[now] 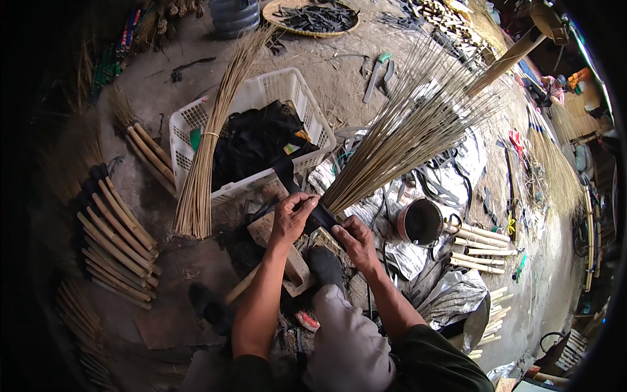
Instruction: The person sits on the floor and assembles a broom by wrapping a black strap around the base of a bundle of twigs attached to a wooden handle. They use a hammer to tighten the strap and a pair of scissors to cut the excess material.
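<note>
My left hand (291, 217) pinches a wide black strip (322, 217), probably rubber, between thumb and fingers. My right hand (356, 239) closes on the same strip a little lower and to the right. The strip crosses the lower end of a fanned bundle of thin sticks (401, 147), whose loose tips spread to the upper right. Up to the left, more black material reaches into a white plastic crate (307, 88) filled with black pieces (258, 140). A second stick bundle (208, 153), tied at its middle, leans on the crate. The bundle's bound end is partly hidden by my hands.
Bamboo-handled brooms (117, 228) lie at the left. A dark can (421, 222) and cut bamboo poles (480, 245) stand right of my hands. A green-handled blade (375, 80) and a round woven tray (268, 14) lie farther back. Below my hands is a wooden block (294, 268).
</note>
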Motion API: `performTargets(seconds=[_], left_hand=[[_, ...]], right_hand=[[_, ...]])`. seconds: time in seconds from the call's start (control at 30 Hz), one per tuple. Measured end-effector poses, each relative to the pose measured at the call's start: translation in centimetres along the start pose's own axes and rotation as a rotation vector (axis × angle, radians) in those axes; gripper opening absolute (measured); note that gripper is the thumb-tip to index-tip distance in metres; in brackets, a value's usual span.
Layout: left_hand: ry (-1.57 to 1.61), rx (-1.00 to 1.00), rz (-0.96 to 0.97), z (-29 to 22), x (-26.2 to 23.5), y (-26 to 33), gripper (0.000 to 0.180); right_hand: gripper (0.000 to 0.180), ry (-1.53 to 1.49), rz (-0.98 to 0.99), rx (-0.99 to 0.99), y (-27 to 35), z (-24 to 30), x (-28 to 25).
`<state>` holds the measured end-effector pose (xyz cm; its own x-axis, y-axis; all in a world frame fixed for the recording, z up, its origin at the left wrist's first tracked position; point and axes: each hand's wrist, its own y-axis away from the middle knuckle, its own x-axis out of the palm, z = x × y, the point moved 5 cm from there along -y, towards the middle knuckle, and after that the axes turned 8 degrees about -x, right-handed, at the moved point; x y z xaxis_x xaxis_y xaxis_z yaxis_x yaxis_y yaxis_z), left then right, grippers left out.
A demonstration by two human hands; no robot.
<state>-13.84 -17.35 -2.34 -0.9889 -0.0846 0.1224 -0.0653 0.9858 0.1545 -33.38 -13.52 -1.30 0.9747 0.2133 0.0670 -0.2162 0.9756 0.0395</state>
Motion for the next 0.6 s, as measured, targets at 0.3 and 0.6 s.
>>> performTargets(seconds=[0.3, 0.6], left_hand=[[0.027, -0.099, 0.019, 1.6, 0.1, -1.0, 0.022], [0.026, -0.178, 0.004, 1.6, -0.2, -1.3, 0.022]], right_hand=[[0.027, 0.009, -0.033, -0.032, -0.4, -1.2, -0.9], [0.029, 0.133, 0.002, -0.015, -0.7, -1.3, -1.6]])
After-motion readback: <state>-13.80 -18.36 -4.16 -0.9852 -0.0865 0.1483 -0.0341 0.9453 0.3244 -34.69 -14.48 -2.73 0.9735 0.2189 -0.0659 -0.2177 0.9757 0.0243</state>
